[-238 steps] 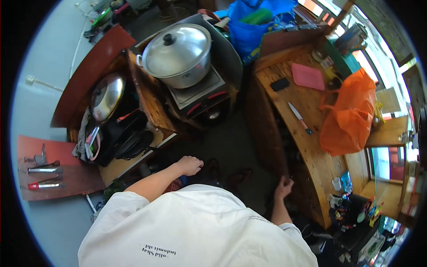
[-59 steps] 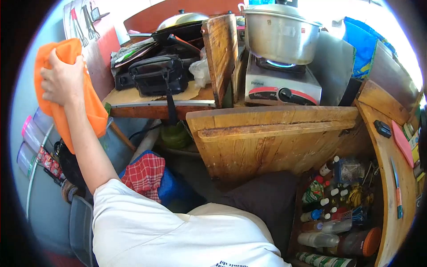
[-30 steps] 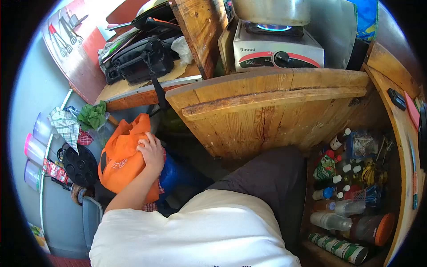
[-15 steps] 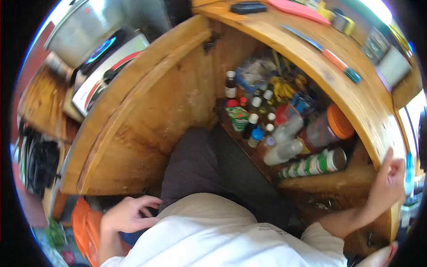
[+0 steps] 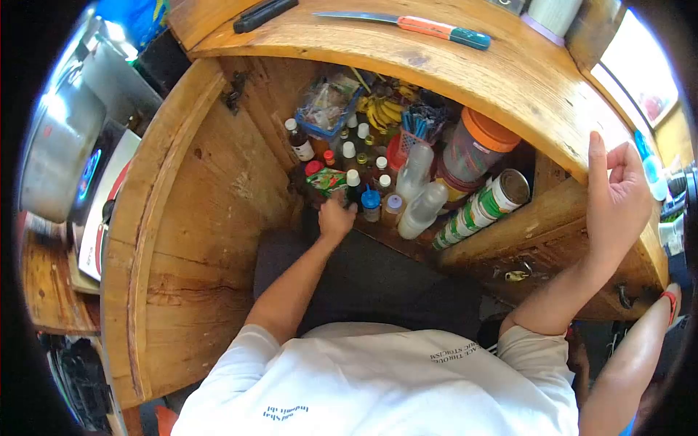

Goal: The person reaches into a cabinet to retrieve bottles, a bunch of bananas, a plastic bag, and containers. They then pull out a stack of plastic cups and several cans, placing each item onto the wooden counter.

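Green and white, the packet (image 5: pixel 326 179) lies at the front left of the cabinet shelf (image 5: pixel 398 242), just left of the frame's centre. Our left hand (image 5: pixel 338 218) is at its lower edge, fingers bent narrowly beside the dark bottle (image 5: pixel 354 190); we cannot tell whether they grip either one. Our right hand (image 5: pixel 618 190), at the right of the frame, is empty and half-open, index finger raised, the others loosely curled, near the countertop (image 5: pixel 538 80); we cannot tell whether it touches. Around our left forearm we have open room, between the wooden door (image 5: pixel 200 240) at left and the shelf's front edge. Bottles crowd behind our fingers, and the countertop's curved edge bounds the opening above
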